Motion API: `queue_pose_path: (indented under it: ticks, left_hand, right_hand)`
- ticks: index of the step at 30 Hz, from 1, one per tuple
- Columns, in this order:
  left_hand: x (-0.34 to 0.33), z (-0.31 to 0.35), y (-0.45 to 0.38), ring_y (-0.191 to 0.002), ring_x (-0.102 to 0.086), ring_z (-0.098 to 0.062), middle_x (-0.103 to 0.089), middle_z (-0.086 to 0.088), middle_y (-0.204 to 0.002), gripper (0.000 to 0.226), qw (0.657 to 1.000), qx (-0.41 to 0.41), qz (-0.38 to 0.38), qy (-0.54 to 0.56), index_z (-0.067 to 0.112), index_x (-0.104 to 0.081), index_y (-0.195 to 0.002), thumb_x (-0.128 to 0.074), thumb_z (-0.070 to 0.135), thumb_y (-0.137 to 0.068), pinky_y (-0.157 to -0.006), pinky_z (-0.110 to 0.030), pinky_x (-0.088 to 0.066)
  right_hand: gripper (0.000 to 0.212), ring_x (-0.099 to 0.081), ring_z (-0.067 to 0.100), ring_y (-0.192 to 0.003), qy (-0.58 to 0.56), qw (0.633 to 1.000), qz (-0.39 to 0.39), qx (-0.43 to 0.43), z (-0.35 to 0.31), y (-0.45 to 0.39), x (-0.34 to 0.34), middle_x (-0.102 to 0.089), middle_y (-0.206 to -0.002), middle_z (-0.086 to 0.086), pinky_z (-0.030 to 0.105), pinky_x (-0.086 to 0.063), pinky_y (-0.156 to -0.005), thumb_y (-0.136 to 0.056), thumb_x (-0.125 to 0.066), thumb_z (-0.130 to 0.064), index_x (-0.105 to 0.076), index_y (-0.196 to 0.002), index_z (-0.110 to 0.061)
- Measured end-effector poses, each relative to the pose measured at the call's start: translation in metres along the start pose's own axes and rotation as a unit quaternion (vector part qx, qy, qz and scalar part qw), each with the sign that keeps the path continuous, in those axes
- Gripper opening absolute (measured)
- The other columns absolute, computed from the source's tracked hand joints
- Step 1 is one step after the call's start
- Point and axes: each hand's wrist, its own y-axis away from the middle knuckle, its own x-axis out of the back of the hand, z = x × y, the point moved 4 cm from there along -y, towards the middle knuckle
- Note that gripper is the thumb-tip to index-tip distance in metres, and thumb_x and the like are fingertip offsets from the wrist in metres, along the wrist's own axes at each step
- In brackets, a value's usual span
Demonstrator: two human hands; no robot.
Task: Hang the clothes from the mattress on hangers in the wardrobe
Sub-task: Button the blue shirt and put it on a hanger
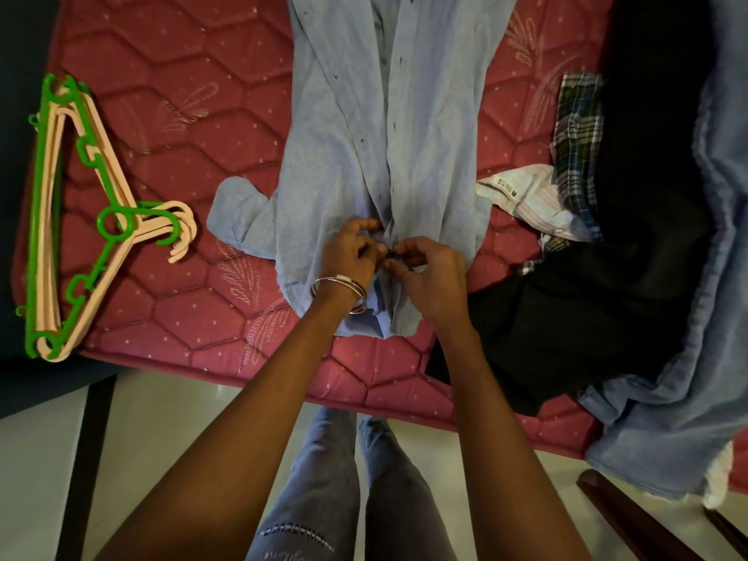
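Buttoning the shirt near its collar appears to be the step in hand, and it is best done with the two front edges held flat and lined up, so that the collar sits square once a hanger is slipped in. Both forearms are stretched forward from the near edge of the mattress (170, 127) and brought together over the collar end. The left hand (351, 257), with bangles (339, 292) at its wrist, is curled, its fingertips pinching the cloth at the placket. The right hand (433, 277) is likewise curled, and what seems to be a dark button is pinched between its thumb and forefinger; the button itself is too small to be made out surely. The light blue shirt (380, 127) is laid lengthwise on the mattress, collar nearest, tail farthest. To the left, well apart from the shirt, a stack of hangers (60, 220) is laid flat. To the right, a heap of other clothes (631, 244) is waiting. The wardrobe is not seen.
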Motion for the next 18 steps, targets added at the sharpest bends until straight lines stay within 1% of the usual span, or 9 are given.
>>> queue_pose_path:
  ticks: [2,5,6,8,11,13,14,16,18]
  left_hand:
    - [0.001,-0.002,0.001,-0.070,-0.061,-0.007,-0.064,-0.002,-0.073,0.032,1.000,-0.009,-0.008,-0.003,0.004,-0.057,-0.118,-0.056,-0.003,-0.088,-0.070,-0.014,-0.051]
    - [0.002,-0.006,-0.001,-0.073,-0.061,-0.018,-0.067,-0.014,-0.082,0.029,1.000,0.011,-0.011,-0.007,0.008,-0.059,-0.119,-0.057,0.004,-0.090,-0.072,-0.024,-0.052]
    - [0.004,-0.008,-0.003,-0.077,-0.060,-0.018,-0.067,-0.012,-0.088,0.026,1.000,0.021,0.002,-0.016,0.009,-0.061,-0.118,-0.055,0.006,-0.092,-0.074,-0.023,-0.052]
    - [0.013,-0.009,-0.010,-0.076,-0.058,-0.014,-0.065,-0.006,-0.085,0.026,0.998,0.024,0.044,-0.038,0.010,-0.066,-0.113,-0.047,0.006,-0.095,-0.072,-0.015,-0.048]
    - [0.021,-0.006,-0.030,-0.077,-0.060,-0.016,-0.068,-0.010,-0.085,0.035,0.997,0.023,0.060,-0.043,0.006,-0.069,-0.108,-0.039,-0.005,-0.093,-0.075,-0.021,-0.050]
    - [0.019,-0.002,-0.045,-0.077,-0.061,-0.020,-0.067,-0.010,-0.087,0.038,0.998,0.049,0.039,-0.002,0.001,-0.069,-0.107,-0.037,-0.012,-0.089,-0.068,-0.023,-0.053]
    - [0.017,0.000,-0.052,-0.073,-0.061,-0.021,-0.067,-0.010,-0.085,0.038,0.997,0.073,0.033,0.019,0.000,-0.069,-0.104,-0.038,-0.013,-0.087,-0.062,-0.024,-0.052]
    - [0.013,0.006,-0.060,-0.061,-0.061,-0.021,-0.068,-0.011,-0.079,0.032,0.992,0.113,0.024,0.050,0.003,-0.070,-0.096,-0.042,-0.011,-0.087,-0.055,-0.027,-0.053]
    - [0.009,0.010,-0.064,-0.051,-0.060,-0.018,-0.067,-0.010,-0.071,0.025,0.989,0.134,0.026,0.056,0.008,-0.068,-0.082,-0.047,-0.005,-0.089,-0.051,-0.029,-0.054]
  right_hand:
    - [0.013,-0.058,-0.005,-0.062,-0.001,1.000,0.022,0.005,0.000,0.003,-0.001,-0.066,-0.077,-0.001,0.003,-0.044,-0.061,-0.080,-0.072,-0.002,-0.069,-0.093,0.000]
    - [0.011,-0.063,0.012,-0.069,0.011,0.999,0.035,0.035,0.001,0.010,-0.005,-0.069,-0.082,0.007,0.017,-0.051,-0.064,-0.084,-0.066,-0.006,-0.067,-0.094,-0.002]
    - [0.010,-0.064,0.016,-0.072,0.024,0.998,0.026,0.052,0.001,0.012,-0.007,-0.069,-0.083,0.009,0.021,-0.051,-0.065,-0.085,-0.063,-0.008,-0.066,-0.093,-0.002]
    - [0.012,-0.063,0.020,-0.073,0.052,0.996,0.020,0.072,0.001,0.013,-0.011,-0.066,-0.082,0.010,0.024,-0.050,-0.063,-0.086,-0.064,-0.014,-0.065,-0.087,-0.002]
    - [0.020,-0.059,0.017,-0.071,0.018,0.994,0.107,-0.002,-0.001,0.002,-0.004,-0.064,-0.079,0.005,0.023,-0.048,-0.063,-0.087,-0.069,-0.027,-0.061,-0.082,-0.009]
    - [0.022,-0.060,0.019,-0.077,-0.006,0.986,0.162,-0.034,-0.009,-0.017,0.000,-0.065,-0.085,0.005,0.030,-0.050,-0.070,-0.086,-0.070,-0.030,-0.062,-0.089,-0.010]
    - [0.023,-0.061,0.020,-0.083,0.007,0.986,0.161,-0.044,-0.014,-0.031,-0.002,-0.065,-0.091,0.007,0.033,-0.050,-0.075,-0.086,-0.071,-0.028,-0.063,-0.095,-0.008]
    - [0.032,-0.060,0.025,-0.095,0.082,0.990,0.097,-0.065,-0.018,-0.059,-0.011,-0.063,-0.103,0.013,0.035,-0.049,-0.084,-0.084,-0.072,-0.020,-0.061,-0.109,-0.004]
    - [0.027,-0.060,0.028,-0.095,0.181,0.981,0.015,-0.074,-0.018,-0.078,-0.020,-0.064,-0.102,0.016,0.032,-0.047,-0.080,-0.084,-0.068,-0.011,-0.061,-0.109,-0.001]
